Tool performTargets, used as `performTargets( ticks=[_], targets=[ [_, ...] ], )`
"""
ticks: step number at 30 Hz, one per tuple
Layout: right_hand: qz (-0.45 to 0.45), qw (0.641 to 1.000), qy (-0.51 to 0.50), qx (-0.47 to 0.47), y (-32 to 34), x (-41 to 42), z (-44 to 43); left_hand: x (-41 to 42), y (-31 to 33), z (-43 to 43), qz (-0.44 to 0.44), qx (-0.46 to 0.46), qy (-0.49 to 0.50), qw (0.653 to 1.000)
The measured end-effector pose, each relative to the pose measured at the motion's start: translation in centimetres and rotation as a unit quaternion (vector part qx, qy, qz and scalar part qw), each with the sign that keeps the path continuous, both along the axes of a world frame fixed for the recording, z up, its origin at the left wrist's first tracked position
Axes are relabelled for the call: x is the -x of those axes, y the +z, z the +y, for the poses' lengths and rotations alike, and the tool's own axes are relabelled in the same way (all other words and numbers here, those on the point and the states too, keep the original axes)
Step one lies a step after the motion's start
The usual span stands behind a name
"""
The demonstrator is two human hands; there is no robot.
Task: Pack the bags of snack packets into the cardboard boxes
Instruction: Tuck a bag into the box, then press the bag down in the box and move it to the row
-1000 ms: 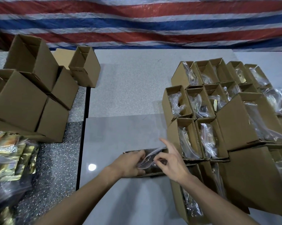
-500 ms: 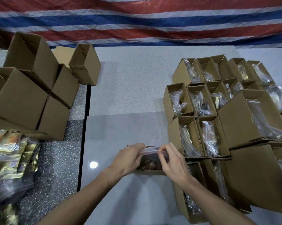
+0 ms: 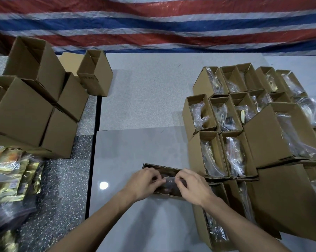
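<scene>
Change: right hand (image 3: 193, 186) lowered from a raised, spread-finger pose onto the bag top; both hands closer together now.
Left hand (image 3: 144, 182): fingers curled, pinching the clear plastic bag (image 3: 169, 185) at its top edge.
Right hand: fingers curled too — pinching the same bag edge, just beside the left.
Bag: sitting inside the open box (image 3: 162, 171), dark contents, detail unclear.
Open box: on the grey table (image 3: 135, 146), touching the filled boxes (image 3: 224, 140) at its right.
Left of open box: empty boxes (image 3: 31, 106) stacked, well apart — gold snack packets (image 3: 11, 171) nearer the camera.
</scene>
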State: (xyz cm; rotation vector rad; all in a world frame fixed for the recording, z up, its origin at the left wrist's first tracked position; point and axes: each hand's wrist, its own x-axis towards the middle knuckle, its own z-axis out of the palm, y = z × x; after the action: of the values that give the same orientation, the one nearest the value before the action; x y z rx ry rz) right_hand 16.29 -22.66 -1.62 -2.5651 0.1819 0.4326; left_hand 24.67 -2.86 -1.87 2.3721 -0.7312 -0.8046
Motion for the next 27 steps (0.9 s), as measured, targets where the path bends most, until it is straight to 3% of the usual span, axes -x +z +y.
performTargets(
  ticks=[5, 11, 14, 19, 27],
  targets=[
    [0.061, 0.997, -0.033, 0.041, 0.1, -1.5, 0.5, -1.2, 0.3, -1.0, 0.058, -0.048, 0.049, 0.996],
    [0.024, 0.989, -0.075, 0.125, -0.4, -1.8, 2.0, -1.2, -0.4, -3.0, -0.045, -0.153, 0.072, 0.985],
    [0.003, 0.99, -0.115, 0.083, -0.2, -1.5, 1.8, -0.8, -0.8, -3.0, -0.057, -0.125, 0.082, 0.987],
    [0.054, 0.984, -0.166, -0.043, 0.4, -1.7, 1.2, -0.8, -1.2, -2.1, -0.058, -0.113, 0.094, 0.987],
    [0.066, 0.985, -0.154, -0.038, -0.1, -2.5, 1.5, -0.7, -1.2, -1.6, -0.009, -0.181, 0.067, 0.981]
  ],
)
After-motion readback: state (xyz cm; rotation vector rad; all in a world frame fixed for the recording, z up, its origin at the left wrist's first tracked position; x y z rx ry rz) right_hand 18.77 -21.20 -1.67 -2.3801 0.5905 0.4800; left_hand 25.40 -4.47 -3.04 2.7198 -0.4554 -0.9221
